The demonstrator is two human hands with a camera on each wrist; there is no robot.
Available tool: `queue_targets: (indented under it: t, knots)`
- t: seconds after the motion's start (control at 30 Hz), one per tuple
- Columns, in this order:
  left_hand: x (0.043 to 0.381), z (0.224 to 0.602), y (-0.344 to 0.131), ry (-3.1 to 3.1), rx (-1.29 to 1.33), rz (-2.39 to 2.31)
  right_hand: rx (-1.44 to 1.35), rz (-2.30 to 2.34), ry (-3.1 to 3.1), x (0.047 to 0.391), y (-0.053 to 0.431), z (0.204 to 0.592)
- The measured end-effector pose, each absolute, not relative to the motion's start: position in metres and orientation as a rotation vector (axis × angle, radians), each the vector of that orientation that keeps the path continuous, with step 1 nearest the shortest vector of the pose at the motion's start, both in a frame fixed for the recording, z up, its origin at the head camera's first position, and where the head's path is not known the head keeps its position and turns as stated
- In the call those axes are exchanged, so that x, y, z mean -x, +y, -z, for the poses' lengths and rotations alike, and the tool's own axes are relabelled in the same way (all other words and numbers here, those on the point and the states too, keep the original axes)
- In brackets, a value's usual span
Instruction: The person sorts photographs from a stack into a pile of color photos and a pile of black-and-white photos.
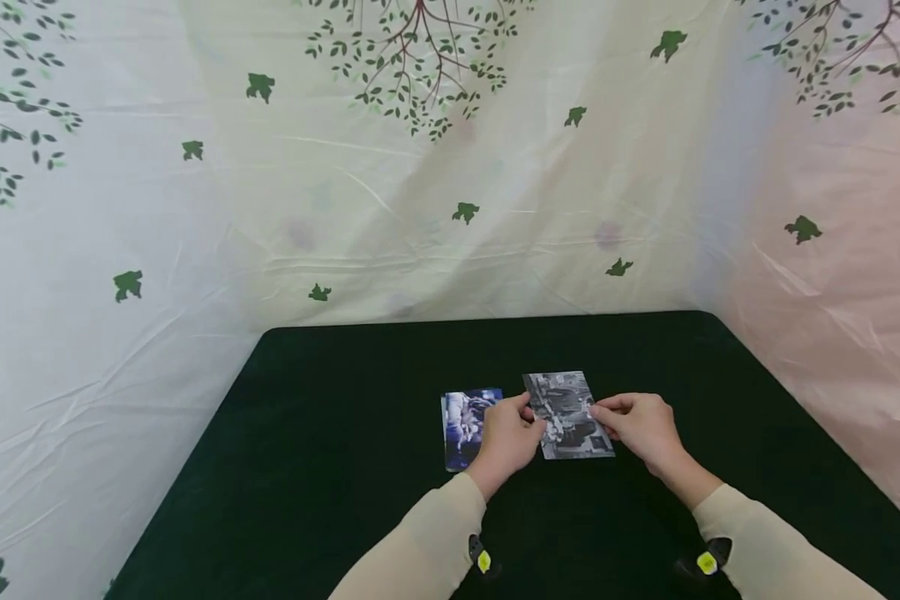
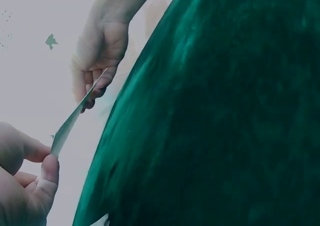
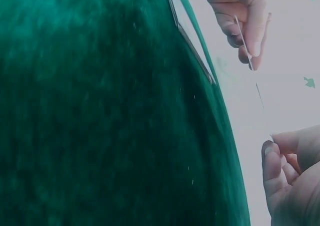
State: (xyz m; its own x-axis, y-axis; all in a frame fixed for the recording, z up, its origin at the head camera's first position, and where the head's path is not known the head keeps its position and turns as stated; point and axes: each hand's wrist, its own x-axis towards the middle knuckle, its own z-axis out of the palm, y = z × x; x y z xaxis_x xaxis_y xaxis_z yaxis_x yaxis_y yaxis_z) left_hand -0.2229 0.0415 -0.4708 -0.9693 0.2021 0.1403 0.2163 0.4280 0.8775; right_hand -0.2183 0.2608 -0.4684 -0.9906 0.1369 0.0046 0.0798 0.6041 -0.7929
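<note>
A black-and-white photo print (image 1: 566,416) is held up between both hands over the dark green table. My left hand (image 1: 506,439) pinches its left edge between thumb and fingers. On the opposite edge, the thumb and fingers of my right hand (image 1: 642,425) pinch it too. Seen from the left wrist, the print (image 2: 70,126) is nearly edge-on and spans from one hand to the other. A blue-and-purple picture print (image 1: 463,425) lies on the table just left of the left hand, which partly covers it. Another light edge shows beneath that print.
The dark green tabletop (image 1: 307,467) has rounded far corners. Pale cloth (image 1: 390,242) printed with leaves and branches hangs behind it and on both sides. Both sleeves are cream, and a small dark device with a yellow mark (image 1: 708,563) sits at each wrist.
</note>
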Motion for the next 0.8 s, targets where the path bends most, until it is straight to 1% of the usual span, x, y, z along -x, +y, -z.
queue_targets:
  t: [0.13,0.3,0.43,0.57,0.8]
  knots:
    - [0.221,0.476,0.057,-2.650,0.369,1.561,0.187,-1.286,-2.774,0.215,0.273,0.471]
    - [0.219,0.484,0.066,-2.668,0.336,1.469,0.172,-1.241,-2.804,0.213,0.280,0.476]
    - [0.220,0.488,0.067,-2.677,0.353,1.337,0.140,-1.225,-2.827,0.214,0.280,0.480]
    - [0.222,0.490,0.065,-2.688,0.378,1.321,0.102,-1.187,-2.858,0.214,0.279,0.484]
    - [0.221,0.490,0.062,-2.780,0.324,1.316,0.065,-1.171,-2.880,0.214,0.275,0.490]
